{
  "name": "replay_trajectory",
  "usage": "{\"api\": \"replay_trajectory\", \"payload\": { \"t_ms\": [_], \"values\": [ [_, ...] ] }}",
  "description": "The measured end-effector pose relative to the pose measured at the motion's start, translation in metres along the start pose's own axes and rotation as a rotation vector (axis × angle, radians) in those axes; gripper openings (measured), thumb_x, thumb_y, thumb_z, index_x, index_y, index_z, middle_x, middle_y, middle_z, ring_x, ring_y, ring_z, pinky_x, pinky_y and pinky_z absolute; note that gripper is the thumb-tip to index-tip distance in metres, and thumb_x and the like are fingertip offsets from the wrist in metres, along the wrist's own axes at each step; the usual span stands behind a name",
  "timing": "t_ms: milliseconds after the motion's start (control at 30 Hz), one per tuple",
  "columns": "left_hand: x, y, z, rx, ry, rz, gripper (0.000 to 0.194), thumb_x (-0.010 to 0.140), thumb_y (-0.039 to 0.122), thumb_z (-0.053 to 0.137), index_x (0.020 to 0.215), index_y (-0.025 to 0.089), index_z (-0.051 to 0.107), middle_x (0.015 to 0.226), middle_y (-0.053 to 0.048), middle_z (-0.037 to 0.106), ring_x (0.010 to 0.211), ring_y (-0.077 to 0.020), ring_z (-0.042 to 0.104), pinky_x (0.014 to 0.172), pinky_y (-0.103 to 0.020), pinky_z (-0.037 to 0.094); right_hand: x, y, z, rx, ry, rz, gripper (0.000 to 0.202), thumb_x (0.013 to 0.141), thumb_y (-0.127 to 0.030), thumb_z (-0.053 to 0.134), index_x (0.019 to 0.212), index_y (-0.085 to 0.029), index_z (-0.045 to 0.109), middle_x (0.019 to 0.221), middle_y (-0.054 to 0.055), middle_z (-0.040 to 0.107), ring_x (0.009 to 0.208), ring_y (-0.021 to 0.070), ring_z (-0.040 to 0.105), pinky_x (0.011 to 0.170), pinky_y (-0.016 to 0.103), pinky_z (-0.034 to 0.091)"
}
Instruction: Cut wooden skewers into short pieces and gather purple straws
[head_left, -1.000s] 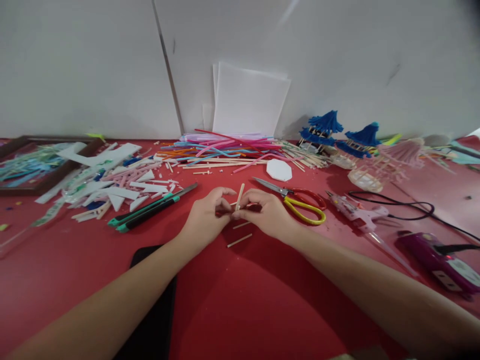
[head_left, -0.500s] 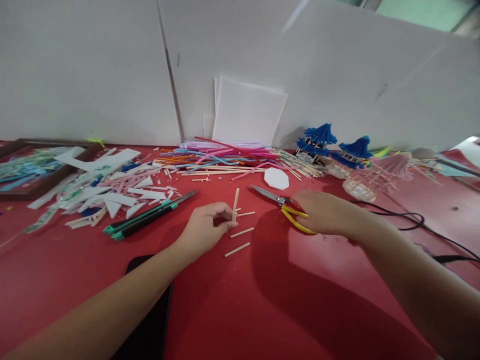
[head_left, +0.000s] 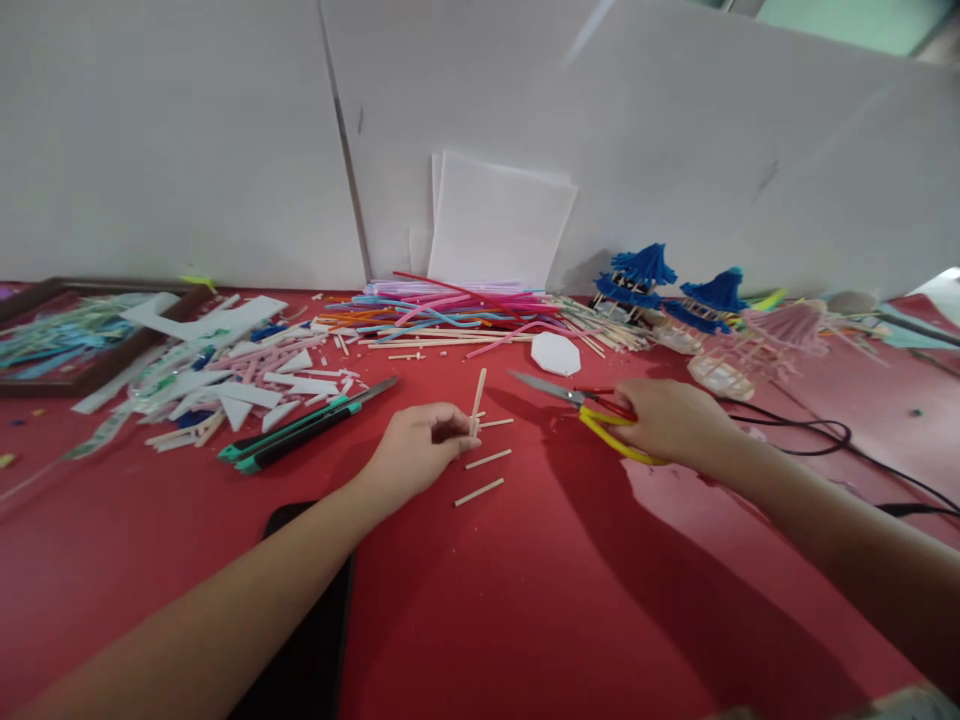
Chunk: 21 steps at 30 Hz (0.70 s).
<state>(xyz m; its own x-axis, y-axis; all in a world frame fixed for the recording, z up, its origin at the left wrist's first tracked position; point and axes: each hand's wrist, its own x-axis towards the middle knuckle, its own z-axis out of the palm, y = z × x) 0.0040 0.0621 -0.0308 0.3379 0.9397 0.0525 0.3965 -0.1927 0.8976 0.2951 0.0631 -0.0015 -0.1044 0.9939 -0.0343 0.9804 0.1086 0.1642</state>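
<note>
Right hand: the right hand (head_left: 664,420) has left the left hand's side and now grips the scissors with red and yellow handles and metal blades (head_left: 576,397), its fingers wrapped about the handles.
Scissors: slightly farther right than a half second ago; the blades point left, apart from the stick, and whether they are lifted is hard to tell.
Left hand: the left hand (head_left: 412,445) keeps its pinch on the slim, pale, wooden-looking stick (head_left: 479,392).
Pale stick: upright with a slight tilt, above the red table (head_left: 450,620).
Loose sticks: two short, pale, wooden-looking sticks (head_left: 478,492) lie just nearer the person.
Meaning: tool and stick now sit in separate hands, apparently a pause between handling and cutting.
</note>
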Motion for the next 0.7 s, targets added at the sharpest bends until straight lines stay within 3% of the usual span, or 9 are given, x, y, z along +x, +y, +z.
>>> {"api": "replay_trajectory", "payload": {
  "t_ms": [167,367,700],
  "values": [
    [0.001,0.0,0.001,-0.004,0.013,-0.011,0.005,0.067,0.021,0.064,0.063,0.019,0.062,0.06,0.003,0.061,0.058,-0.0111,0.057,0.059,-0.024,0.049,-0.006,-0.013,-0.005,0.1,0.084,-0.178,0.028,0.084,-0.042,0.04,0.086,-0.018,0.054,0.082,0.009,0.063,0.068,0.0193,0.058,0.055,0.028,0.033],
    [0.001,-0.002,0.001,-0.02,-0.009,-0.058,0.005,0.068,0.017,0.062,0.063,0.019,0.061,0.057,0.003,0.06,0.055,-0.0112,0.056,0.055,-0.023,0.047,-0.013,-0.022,-0.004,0.112,0.082,-0.266,0.038,0.072,-0.054,0.055,0.086,-0.019,0.046,0.084,0.008,0.06,0.069,0.0205,0.056,0.055,0.028,0.034],
    [0.003,-0.003,0.001,-0.051,-0.036,-0.119,0.008,0.065,0.011,0.059,0.068,0.017,0.064,0.066,0.001,0.066,0.062,-0.0136,0.06,0.058,-0.024,0.046,-0.012,-0.043,-0.012,0.102,0.12,-0.34,0.034,0.074,-0.052,0.054,0.08,-0.019,0.045,0.081,0.006,0.06,0.068,0.0194,0.056,0.054,0.027,0.029]
  ]
}}
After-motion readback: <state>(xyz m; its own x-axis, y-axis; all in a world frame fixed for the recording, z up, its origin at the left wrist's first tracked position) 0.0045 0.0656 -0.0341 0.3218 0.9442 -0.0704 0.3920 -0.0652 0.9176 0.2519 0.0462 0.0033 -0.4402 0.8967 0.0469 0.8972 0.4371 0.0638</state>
